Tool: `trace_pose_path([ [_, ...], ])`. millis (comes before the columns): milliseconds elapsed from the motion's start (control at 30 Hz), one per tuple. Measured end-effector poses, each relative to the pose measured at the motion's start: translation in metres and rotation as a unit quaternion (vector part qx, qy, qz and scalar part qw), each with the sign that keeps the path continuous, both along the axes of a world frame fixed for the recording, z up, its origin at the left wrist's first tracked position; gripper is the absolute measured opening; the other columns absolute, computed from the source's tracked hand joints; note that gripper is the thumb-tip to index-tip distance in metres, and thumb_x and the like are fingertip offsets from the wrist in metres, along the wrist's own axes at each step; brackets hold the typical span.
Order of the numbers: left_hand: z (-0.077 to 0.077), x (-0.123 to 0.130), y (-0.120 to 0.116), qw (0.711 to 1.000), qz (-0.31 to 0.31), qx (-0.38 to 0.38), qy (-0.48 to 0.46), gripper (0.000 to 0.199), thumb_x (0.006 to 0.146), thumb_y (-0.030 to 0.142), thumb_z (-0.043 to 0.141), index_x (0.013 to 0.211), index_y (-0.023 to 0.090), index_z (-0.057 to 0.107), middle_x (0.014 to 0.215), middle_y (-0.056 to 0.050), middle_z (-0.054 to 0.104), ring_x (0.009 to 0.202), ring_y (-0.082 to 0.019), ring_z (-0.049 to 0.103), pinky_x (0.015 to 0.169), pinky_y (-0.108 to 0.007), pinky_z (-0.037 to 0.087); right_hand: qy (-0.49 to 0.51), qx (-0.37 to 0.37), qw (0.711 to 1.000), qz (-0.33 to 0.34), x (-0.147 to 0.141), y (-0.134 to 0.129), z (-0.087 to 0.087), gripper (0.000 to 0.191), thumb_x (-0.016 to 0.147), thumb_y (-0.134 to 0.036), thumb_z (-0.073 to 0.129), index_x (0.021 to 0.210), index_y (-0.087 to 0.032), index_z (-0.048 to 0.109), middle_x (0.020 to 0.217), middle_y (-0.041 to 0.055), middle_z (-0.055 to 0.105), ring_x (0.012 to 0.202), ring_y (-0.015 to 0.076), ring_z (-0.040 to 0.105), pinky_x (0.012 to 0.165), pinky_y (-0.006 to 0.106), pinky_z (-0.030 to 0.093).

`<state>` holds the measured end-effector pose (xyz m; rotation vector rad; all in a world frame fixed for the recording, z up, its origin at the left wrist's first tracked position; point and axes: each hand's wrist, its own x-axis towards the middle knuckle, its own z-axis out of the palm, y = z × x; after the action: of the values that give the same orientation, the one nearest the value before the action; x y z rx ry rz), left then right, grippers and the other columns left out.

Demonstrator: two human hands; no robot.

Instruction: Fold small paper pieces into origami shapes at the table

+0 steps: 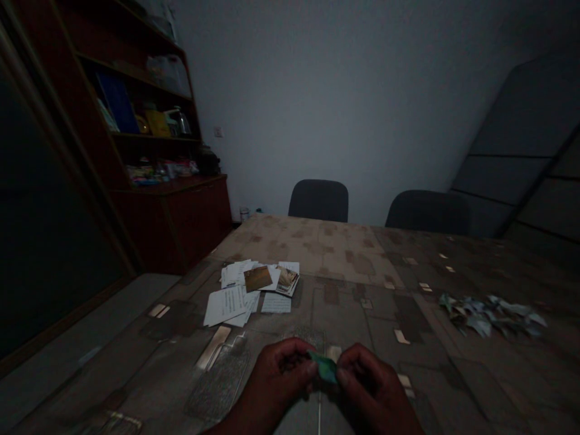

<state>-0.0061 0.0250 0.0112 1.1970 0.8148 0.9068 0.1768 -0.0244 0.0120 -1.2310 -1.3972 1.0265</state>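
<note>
Between my two hands, low over the near part of the table, is a small green piece that looks like folded paper (pixel 325 368). My left hand (pixel 285 371) pinches its left end between thumb and index finger. The right end is pinched the same way by my right hand (pixel 369 383). Dim light hides the finer detail of the piece. Ahead and to the left lies a loose pile of cards (pixel 229 304), some with printed text. A brown picture card (pixel 257 278) rests on top of others.
A heap of crumpled or folded papers (pixel 492 314) lies on the right of the patterned tablecloth (pixel 335 266). Two dark chairs (pixel 318 199) stand at the far edge by the wall. A reddish cabinet (pixel 194 211) with filled shelves is at the left.
</note>
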Motion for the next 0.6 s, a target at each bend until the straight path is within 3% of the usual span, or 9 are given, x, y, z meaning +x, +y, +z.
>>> trace_pose_path([
  [133,-0.0016,-0.0005,-0.001,1.0,0.0,-0.007,-0.016,0.049,0.07,0.056,0.078,0.092,0.013,0.071,0.067,-0.003,0.066,0.055,-0.013,0.056,0.055,-0.023,0.044,0.053,-0.03,0.998,0.014,-0.0004,0.0011,-0.0035,0.042,0.082,-0.06,0.064,0.076,-0.019,0.059,0.065,0.0,0.059,0.062,0.0161,0.053,0.057,0.026,0.036],
  [300,0.0003,-0.0012,-0.0006,1.0,-0.012,0.004,-0.006,0.047,0.072,0.058,0.076,0.073,0.012,0.069,0.059,-0.002,0.062,0.054,-0.011,0.054,0.056,-0.022,0.043,0.058,-0.031,0.998,0.014,-0.0027,0.0003,-0.0026,0.044,0.082,-0.063,0.064,0.075,-0.019,0.059,0.064,0.0008,0.062,0.061,0.0162,0.055,0.058,0.027,0.037],
  [400,-0.0001,-0.0007,0.0001,1.0,-0.007,0.013,-0.002,0.046,0.073,0.057,0.076,0.072,0.012,0.068,0.059,-0.002,0.062,0.054,-0.011,0.054,0.055,-0.022,0.042,0.085,-0.041,0.995,-0.003,-0.0041,-0.0002,-0.003,0.045,0.08,-0.063,0.066,0.077,-0.019,0.059,0.063,0.0002,0.062,0.06,0.0157,0.055,0.057,0.026,0.036],
  [600,-0.0068,-0.001,-0.0003,0.999,-0.001,-0.001,-0.036,0.053,0.069,0.055,0.08,0.102,0.015,0.071,0.067,0.0,0.061,0.054,-0.011,0.055,0.052,-0.021,0.043,0.147,-0.097,0.984,0.015,-0.0032,0.0025,-0.007,0.05,0.076,-0.066,0.069,0.091,-0.018,0.061,0.06,-0.0016,0.062,0.053,0.0124,0.051,0.053,0.024,0.033],
])
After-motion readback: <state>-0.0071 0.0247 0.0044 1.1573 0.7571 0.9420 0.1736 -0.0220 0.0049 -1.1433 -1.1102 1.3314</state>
